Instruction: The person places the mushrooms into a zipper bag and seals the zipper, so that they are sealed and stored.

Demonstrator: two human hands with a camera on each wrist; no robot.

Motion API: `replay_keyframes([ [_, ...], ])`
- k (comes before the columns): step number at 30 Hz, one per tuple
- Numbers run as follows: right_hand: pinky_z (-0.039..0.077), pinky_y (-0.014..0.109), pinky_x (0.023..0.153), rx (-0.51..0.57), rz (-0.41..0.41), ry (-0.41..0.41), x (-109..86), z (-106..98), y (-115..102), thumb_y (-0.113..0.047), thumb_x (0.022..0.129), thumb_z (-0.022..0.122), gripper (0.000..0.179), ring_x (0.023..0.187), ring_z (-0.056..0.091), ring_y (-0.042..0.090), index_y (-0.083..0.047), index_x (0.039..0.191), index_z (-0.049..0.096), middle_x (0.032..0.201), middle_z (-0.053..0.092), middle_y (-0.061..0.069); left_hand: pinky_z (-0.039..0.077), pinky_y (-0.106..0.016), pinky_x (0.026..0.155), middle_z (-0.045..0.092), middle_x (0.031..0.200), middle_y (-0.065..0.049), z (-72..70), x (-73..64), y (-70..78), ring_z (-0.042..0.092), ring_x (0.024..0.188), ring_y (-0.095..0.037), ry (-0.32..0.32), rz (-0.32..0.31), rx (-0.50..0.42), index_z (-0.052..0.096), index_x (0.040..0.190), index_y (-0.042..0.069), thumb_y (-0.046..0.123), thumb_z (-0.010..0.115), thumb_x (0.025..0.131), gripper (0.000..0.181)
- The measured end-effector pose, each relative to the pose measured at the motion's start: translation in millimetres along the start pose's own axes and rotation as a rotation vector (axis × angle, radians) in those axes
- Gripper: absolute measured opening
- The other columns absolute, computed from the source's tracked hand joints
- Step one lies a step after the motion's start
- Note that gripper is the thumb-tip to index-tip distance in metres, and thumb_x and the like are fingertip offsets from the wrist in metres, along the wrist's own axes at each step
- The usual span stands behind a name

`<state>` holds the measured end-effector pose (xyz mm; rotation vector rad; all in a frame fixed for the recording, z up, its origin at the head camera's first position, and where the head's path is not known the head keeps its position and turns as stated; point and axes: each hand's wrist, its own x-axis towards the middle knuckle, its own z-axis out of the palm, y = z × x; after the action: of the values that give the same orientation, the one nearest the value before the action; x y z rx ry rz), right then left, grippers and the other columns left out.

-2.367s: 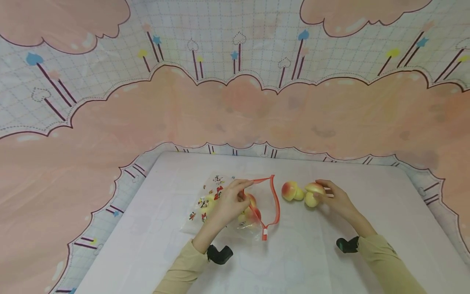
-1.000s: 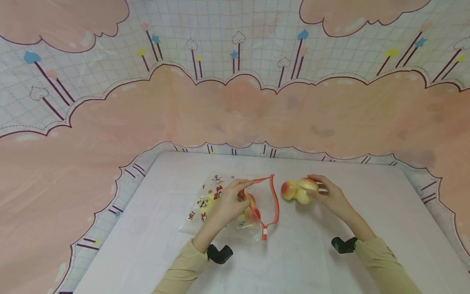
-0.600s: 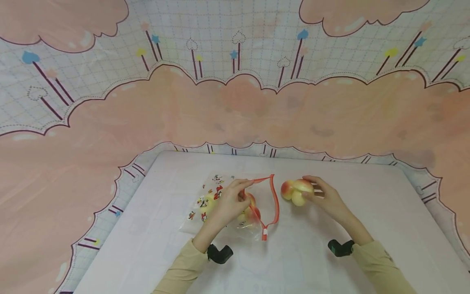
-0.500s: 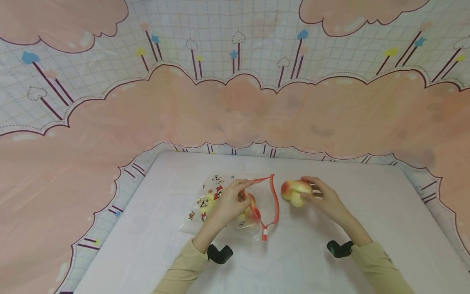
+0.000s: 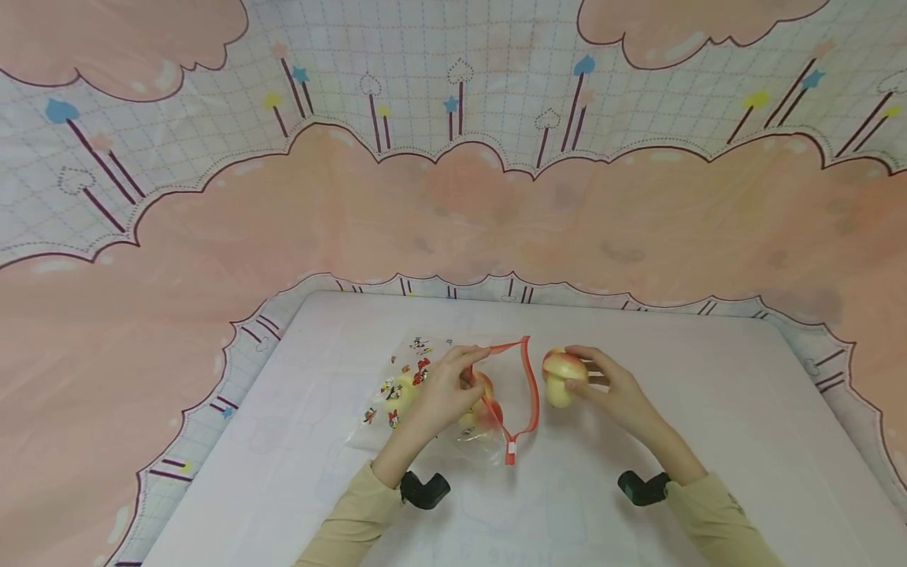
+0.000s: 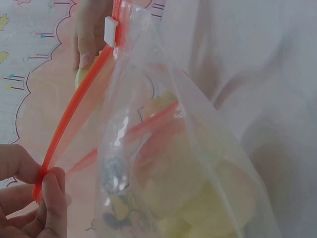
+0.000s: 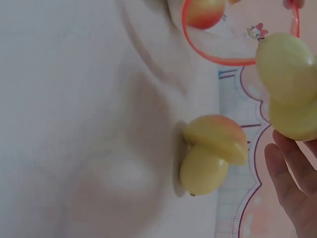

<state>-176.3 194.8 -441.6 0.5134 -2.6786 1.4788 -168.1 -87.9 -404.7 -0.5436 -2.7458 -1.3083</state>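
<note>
My left hand (image 5: 442,394) pinches the red zip edge (image 6: 64,119) of a clear, cartoon-printed slider bag (image 5: 411,350), keeping its mouth apart toward the right. Inside lie several yellow toy mushrooms (image 6: 173,168) with reddish caps, seen through the plastic. My right hand (image 5: 612,386) grips another toy mushroom (image 5: 560,390) by its cap, raised just right of the bag mouth, stem toward me. In the right wrist view a second mushroom (image 7: 213,153) rests on the table; in the head view the held one mostly covers it.
A white-covered table (image 5: 673,354) bears everything. The white slider (image 6: 111,30) sits at the near end of the bag's zip. Black wrist devices (image 5: 425,490) are worn at both cuffs. A patterned cloth (image 5: 453,213) hangs behind the table.
My right hand has lifted the mushroom from the table and carried it left toward the bag, passing in front of the other loose mushroom. My left hand keeps its place on the bag.
</note>
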Motion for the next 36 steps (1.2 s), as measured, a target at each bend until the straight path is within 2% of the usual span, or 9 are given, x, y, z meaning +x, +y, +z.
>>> replay_keyframes([
  [6, 0.049, 0.026, 0.092, 0.040, -0.024, -0.001, -1.0, 10, -1, -0.024, 0.089, 0.067, 0.050, 0.114, 0.052, 0.002, -0.017, 0.136, 0.051, 0.134, 0.058, 0.003, 0.047, -0.017, 0.068, 0.057, 0.132, -0.013, 0.1, -0.9, 0.2, 0.056, 0.079, -0.011, -0.001, -0.001, 0.013, 0.062, 0.128, 0.006, -0.002, 0.062, 0.080, 0.049],
  [9, 0.049, 0.023, 0.092, 0.070, -0.049, -0.004, -1.6, 16, -1, -0.022, 0.089, 0.067, 0.050, 0.115, 0.052, 0.001, -0.015, 0.136, 0.051, 0.135, 0.057, 0.004, 0.047, -0.017, 0.068, 0.057, 0.132, -0.012, -0.3, -0.4, 1.0, 0.056, 0.080, -0.011, -0.003, -0.004, 0.010, 0.061, 0.128, 0.006, -0.001, 0.062, 0.079, 0.049],
  [13, 0.049, 0.027, 0.093, 0.102, -0.066, -0.004, -3.2, 24, -3, -0.018, 0.088, 0.068, 0.051, 0.115, 0.052, -0.001, -0.010, 0.136, 0.051, 0.136, 0.056, 0.008, 0.047, -0.018, 0.067, 0.057, 0.132, -0.013, -0.5, 0.5, 1.5, 0.056, 0.079, -0.011, -0.006, 0.000, 0.014, 0.061, 0.128, 0.005, -0.001, 0.062, 0.079, 0.049],
  [20, 0.050, 0.035, 0.094, 0.113, -0.015, -0.021, -4.1, 35, -8, -0.020, 0.087, 0.069, 0.051, 0.115, 0.056, 0.024, -0.010, 0.135, 0.052, 0.137, 0.055, 0.010, 0.047, -0.017, 0.068, 0.057, 0.131, -0.013, -1.3, 1.5, 2.8, 0.055, 0.079, -0.010, -0.011, -0.013, 0.013, 0.061, 0.129, 0.006, -0.001, 0.062, 0.080, 0.050],
  [22, 0.050, 0.036, 0.094, 0.115, -0.011, -0.026, -4.4, 39, -8, -0.020, 0.087, 0.069, 0.050, 0.115, 0.056, 0.027, -0.010, 0.134, 0.053, 0.136, 0.056, 0.010, 0.047, -0.017, 0.067, 0.057, 0.132, -0.013, -1.3, 1.4, 3.2, 0.055, 0.079, -0.010, -0.011, -0.012, 0.011, 0.061, 0.128, 0.007, -0.001, 0.062, 0.080, 0.049],
  [30, 0.049, 0.036, 0.095, 0.135, -0.002, -0.063, -8.2, 52, -8, -0.020, 0.088, 0.069, 0.049, 0.117, 0.056, 0.027, -0.013, 0.133, 0.054, 0.132, 0.059, 0.010, 0.047, -0.016, 0.065, 0.058, 0.131, -0.013, 1.4, 1.4, 2.0, 0.055, 0.078, -0.011, -0.003, 0.005, 0.013, 0.062, 0.127, 0.006, -0.002, 0.062, 0.080, 0.048],
  [36, 0.049, 0.039, 0.097, 0.173, 0.003, -0.079, -7.7, 59, -11, -0.018, 0.086, 0.070, 0.053, 0.120, 0.054, 0.031, -0.006, 0.135, 0.052, 0.132, 0.057, 0.012, 0.047, -0.016, 0.064, 0.059, 0.130, -0.012, 2.8, 1.8, 2.1, 0.056, 0.078, -0.010, 0.000, 0.014, 0.020, 0.063, 0.127, 0.006, -0.002, 0.063, 0.079, 0.048],
])
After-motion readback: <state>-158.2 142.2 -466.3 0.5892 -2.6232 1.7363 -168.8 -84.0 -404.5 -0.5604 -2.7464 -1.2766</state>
